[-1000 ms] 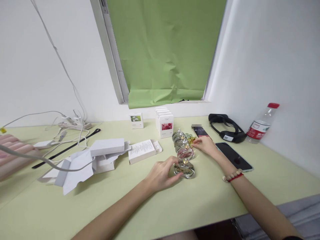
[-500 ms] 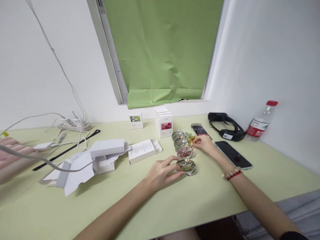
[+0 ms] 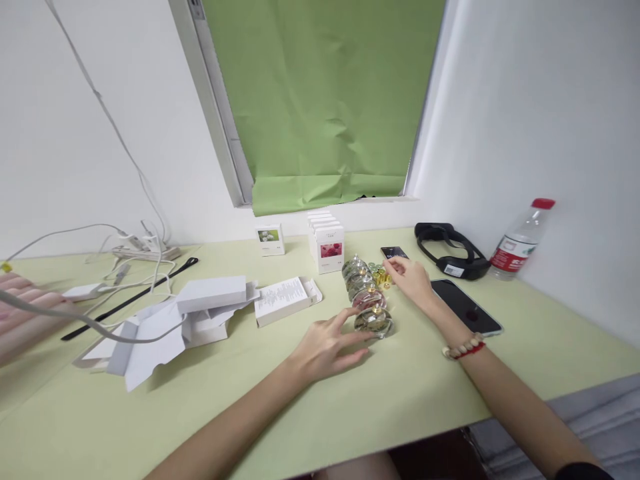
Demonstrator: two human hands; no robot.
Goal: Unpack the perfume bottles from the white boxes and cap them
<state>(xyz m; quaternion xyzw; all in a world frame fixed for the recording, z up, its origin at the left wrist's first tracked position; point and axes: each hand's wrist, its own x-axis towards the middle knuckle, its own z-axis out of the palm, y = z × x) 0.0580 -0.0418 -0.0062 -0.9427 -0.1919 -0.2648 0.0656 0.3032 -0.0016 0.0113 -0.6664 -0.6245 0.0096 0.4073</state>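
Note:
My left hand [image 3: 327,347] is open beside the nearest clear glass bottle [image 3: 374,323], fingers spread. One finger reaches across the bottle's front, and whether it presses on the glass I cannot tell. Behind that bottle stands a row of similar round bottles, first one with reddish contents [image 3: 369,299], then several with greenish contents [image 3: 354,272]. To the right of the row is a cluster of small green and gold caps [image 3: 379,273]. My right hand [image 3: 411,281] is beside this cluster, its fingers bent but apart, with nothing visible in them.
White boxes stand at the back: a row [image 3: 331,250] and a single box [image 3: 270,240]. Opened cartons [image 3: 170,327] and a flat box [image 3: 283,300] lie left. Right are two phones [image 3: 465,307], a black headset [image 3: 450,253] and a water bottle [image 3: 520,240]. Cables [image 3: 155,260] cross the far left.
The nearest bottle has moved slightly back towards the row. My left fingers have spread lower around it. My right hand has moved a little up and right, away from the front gold cap.

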